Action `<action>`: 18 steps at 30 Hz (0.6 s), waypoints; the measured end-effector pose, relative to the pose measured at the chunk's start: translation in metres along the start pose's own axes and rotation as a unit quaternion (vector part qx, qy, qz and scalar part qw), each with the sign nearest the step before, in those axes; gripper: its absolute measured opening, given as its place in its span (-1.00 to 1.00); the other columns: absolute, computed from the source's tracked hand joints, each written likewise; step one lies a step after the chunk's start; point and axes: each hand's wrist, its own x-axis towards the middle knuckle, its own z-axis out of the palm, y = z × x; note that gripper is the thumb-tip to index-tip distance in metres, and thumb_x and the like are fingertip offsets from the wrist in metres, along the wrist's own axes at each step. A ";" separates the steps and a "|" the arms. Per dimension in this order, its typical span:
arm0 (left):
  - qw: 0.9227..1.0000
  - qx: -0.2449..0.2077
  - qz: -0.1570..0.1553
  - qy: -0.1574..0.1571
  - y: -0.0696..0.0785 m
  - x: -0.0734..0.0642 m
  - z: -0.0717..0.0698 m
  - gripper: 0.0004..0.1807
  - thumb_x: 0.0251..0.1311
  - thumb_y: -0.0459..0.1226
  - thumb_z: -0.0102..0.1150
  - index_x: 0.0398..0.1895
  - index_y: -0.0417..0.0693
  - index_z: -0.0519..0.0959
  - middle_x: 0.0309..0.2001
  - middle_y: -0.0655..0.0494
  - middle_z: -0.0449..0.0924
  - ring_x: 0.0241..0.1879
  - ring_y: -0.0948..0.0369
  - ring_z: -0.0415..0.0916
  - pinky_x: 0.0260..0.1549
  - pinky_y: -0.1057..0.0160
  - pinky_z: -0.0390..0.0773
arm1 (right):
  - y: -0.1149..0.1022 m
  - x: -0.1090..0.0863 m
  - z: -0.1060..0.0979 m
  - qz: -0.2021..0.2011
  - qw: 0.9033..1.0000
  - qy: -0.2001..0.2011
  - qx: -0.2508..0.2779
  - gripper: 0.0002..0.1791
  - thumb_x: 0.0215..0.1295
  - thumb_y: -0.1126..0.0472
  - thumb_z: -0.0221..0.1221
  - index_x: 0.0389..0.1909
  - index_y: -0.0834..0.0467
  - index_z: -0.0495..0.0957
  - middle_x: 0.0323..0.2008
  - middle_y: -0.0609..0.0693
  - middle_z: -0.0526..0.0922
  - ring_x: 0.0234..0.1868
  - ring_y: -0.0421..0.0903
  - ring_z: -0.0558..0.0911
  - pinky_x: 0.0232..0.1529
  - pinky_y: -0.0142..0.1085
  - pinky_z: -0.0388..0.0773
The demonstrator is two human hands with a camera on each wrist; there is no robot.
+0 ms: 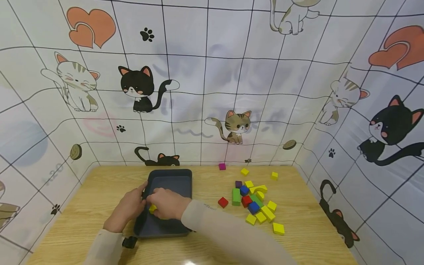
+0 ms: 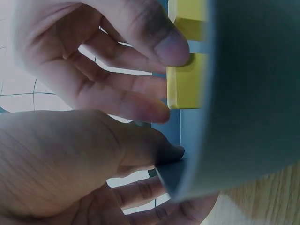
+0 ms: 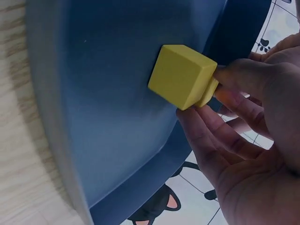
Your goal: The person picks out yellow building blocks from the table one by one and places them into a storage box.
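Where the person works, there is a pale wood table, and white walls with black lines and cats stand on three sides of it. Four of the cats are black. One dark tray sits on the table, toward the left. The left hand grips the tray's side, with the thumb over the edge. The right hand is inside the tray and pinches one yellow block. One more yellow block is close beside it, in the tray too. On the right of the table lie two red blocks, two blue blocks, two green blocks, one purple block, one pink block and about ten loose yellow ones.
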 end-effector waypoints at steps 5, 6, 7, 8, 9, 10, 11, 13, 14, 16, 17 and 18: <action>0.999 -0.008 -0.030 -0.023 0.044 -0.010 -0.029 -0.18 0.44 -0.43 0.29 0.73 -0.49 0.33 0.11 -0.54 0.77 -0.06 -0.19 0.80 -0.11 -0.14 0.79 | 0.007 -0.007 -0.003 0.001 1.000 0.013 0.007 -0.64 0.56 0.12 0.51 0.31 -0.07 0.85 0.16 -0.15 0.82 0.00 -0.33 0.75 -0.05 -0.57 0.66; 0.999 -0.012 -0.040 -0.032 0.055 -0.012 -0.037 -0.19 0.44 -0.45 0.29 0.72 -0.54 0.32 0.11 -0.53 0.77 -0.06 -0.18 0.79 -0.09 -0.18 0.78 | 0.009 -0.009 -0.004 0.003 1.000 0.017 0.007 -0.64 0.56 0.12 0.50 0.31 -0.07 0.85 0.16 -0.14 0.83 -0.01 -0.33 0.75 -0.07 -0.57 0.67; 0.998 -0.009 -0.043 -0.035 0.060 -0.014 -0.040 -0.19 0.44 -0.45 0.29 0.71 -0.56 0.32 0.10 -0.52 0.78 -0.07 -0.16 0.79 -0.09 -0.17 0.78 | 0.010 -0.010 -0.004 0.006 1.000 0.021 0.005 -0.65 0.56 0.11 0.50 0.30 -0.07 0.86 0.16 -0.14 0.83 -0.03 -0.33 0.75 -0.10 -0.56 0.67; 0.998 -0.006 -0.045 -0.036 0.064 -0.015 -0.042 -0.19 0.44 -0.46 0.28 0.71 -0.58 0.30 0.09 -0.51 0.78 -0.09 -0.13 0.78 -0.11 -0.15 0.77 | 0.012 -0.012 -0.005 0.010 1.000 0.025 0.000 -0.65 0.57 0.10 0.49 0.29 -0.08 0.86 0.15 -0.14 0.83 -0.04 -0.33 0.75 -0.13 -0.55 0.67; 0.998 -0.005 -0.050 -0.038 0.067 -0.016 -0.044 -0.19 0.45 -0.46 0.28 0.71 -0.58 0.30 0.08 -0.49 0.78 -0.11 -0.10 0.76 -0.12 -0.13 0.76 | 0.014 -0.014 -0.005 0.015 0.999 0.028 -0.004 -0.66 0.57 0.09 0.48 0.29 -0.10 0.86 0.14 -0.14 0.82 -0.05 -0.33 0.74 -0.16 -0.54 0.67; 0.998 -0.002 -0.053 -0.041 0.069 -0.017 -0.046 -0.19 0.45 -0.47 0.27 0.71 -0.59 0.29 0.08 -0.48 0.78 -0.13 -0.07 0.74 -0.13 -0.11 0.74 | 0.016 -0.016 -0.006 0.021 0.999 0.031 -0.009 -0.66 0.57 0.07 0.48 0.29 -0.11 0.86 0.14 -0.15 0.81 -0.06 -0.32 0.74 -0.18 -0.53 0.67; 0.998 -0.001 -0.054 -0.042 0.071 -0.018 -0.046 -0.19 0.46 -0.47 0.26 0.72 -0.59 0.28 0.07 -0.46 0.78 -0.15 -0.05 0.71 -0.15 -0.08 0.72 | 0.018 -0.018 -0.007 0.028 0.999 0.032 -0.013 -0.67 0.58 0.05 0.47 0.29 -0.13 0.86 0.13 -0.15 0.81 -0.07 -0.32 0.73 -0.20 -0.51 0.66; 0.997 -0.003 -0.057 -0.044 0.072 -0.019 -0.046 -0.19 0.45 -0.48 0.24 0.72 -0.59 0.27 0.08 -0.46 0.77 -0.18 -0.03 0.67 -0.17 -0.06 0.69 | 0.024 -0.022 -0.008 0.041 0.998 0.034 -0.023 -0.67 0.60 0.01 0.46 0.30 -0.14 0.85 0.12 -0.14 0.79 -0.08 -0.31 0.72 -0.22 -0.48 0.67; 0.997 -0.005 -0.058 -0.044 0.073 -0.019 -0.046 -0.19 0.45 -0.48 0.23 0.73 -0.59 0.26 0.09 -0.47 0.77 -0.17 -0.03 0.66 -0.16 -0.05 0.68 | 0.027 -0.025 -0.008 0.046 0.998 0.035 -0.025 -0.66 0.61 -0.01 0.46 0.31 -0.14 0.84 0.12 -0.13 0.79 -0.08 -0.29 0.72 -0.20 -0.47 0.68; 0.997 -0.008 -0.058 -0.044 0.074 -0.020 -0.046 -0.19 0.45 -0.49 0.22 0.73 -0.58 0.26 0.13 -0.50 0.77 -0.13 -0.06 0.70 -0.14 -0.06 0.71 | 0.035 -0.030 -0.009 0.056 0.997 0.035 -0.024 -0.65 0.62 -0.02 0.45 0.32 -0.12 0.84 0.12 -0.12 0.78 -0.06 -0.27 0.73 -0.14 -0.44 0.71; 0.997 -0.009 -0.059 -0.044 0.074 -0.020 -0.046 -0.18 0.45 -0.49 0.22 0.73 -0.58 0.26 0.15 -0.53 0.76 -0.10 -0.08 0.73 -0.13 -0.08 0.72 | 0.039 -0.033 -0.010 0.059 0.997 0.037 -0.022 -0.64 0.62 -0.02 0.45 0.33 -0.10 0.84 0.13 -0.10 0.79 -0.03 -0.25 0.74 -0.09 -0.42 0.73; 0.997 -0.009 -0.059 -0.043 0.075 -0.020 -0.046 -0.18 0.44 -0.49 0.22 0.73 -0.58 0.26 0.18 -0.56 0.75 -0.06 -0.12 0.76 -0.11 -0.10 0.75 | 0.043 -0.036 -0.010 0.061 0.997 0.039 -0.021 -0.63 0.62 -0.02 0.45 0.34 -0.08 0.83 0.15 -0.10 0.79 0.00 -0.23 0.74 -0.03 -0.41 0.74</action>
